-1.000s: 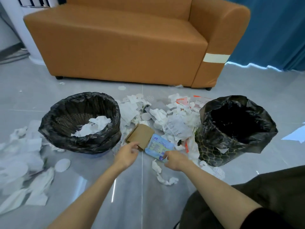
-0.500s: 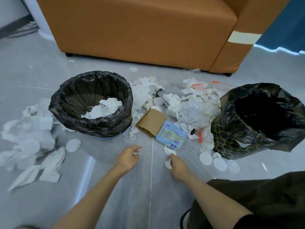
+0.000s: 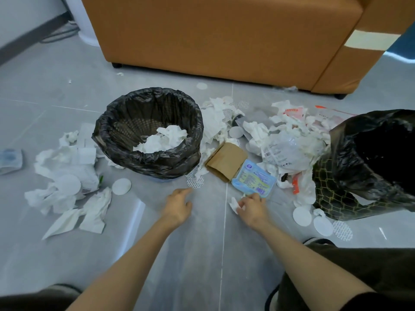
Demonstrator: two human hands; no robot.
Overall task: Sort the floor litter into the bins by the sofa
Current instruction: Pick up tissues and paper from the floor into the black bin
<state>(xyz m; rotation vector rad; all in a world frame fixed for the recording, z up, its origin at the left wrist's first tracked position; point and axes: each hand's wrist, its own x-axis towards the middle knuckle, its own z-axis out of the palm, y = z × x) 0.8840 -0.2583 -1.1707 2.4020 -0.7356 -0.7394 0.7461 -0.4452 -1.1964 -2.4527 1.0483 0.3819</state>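
Left grip [image 3: 177, 207] empty, fingers relaxed, low over the floor; right grip [image 3: 251, 207] pinching a tissue scrap [image 3: 234, 204]; both now off the cardboard [image 3: 226, 161] and blue packet [image 3: 254, 179] at 12 o'clock, which they touched a second ago; judged: tissue goes first. Left bin [image 3: 157, 163] at 11 already holds tissue; litter heap [image 3: 289, 140] at 1 crowds the right bin [image 3: 336, 189] at 2.

Soft daylight, floor glare, blurred edges.

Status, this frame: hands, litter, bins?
Right hand pinches tissue scrap. Left hand open, empty. Left bin holds paper; right bin dark inside. Blue packet beside right hand.
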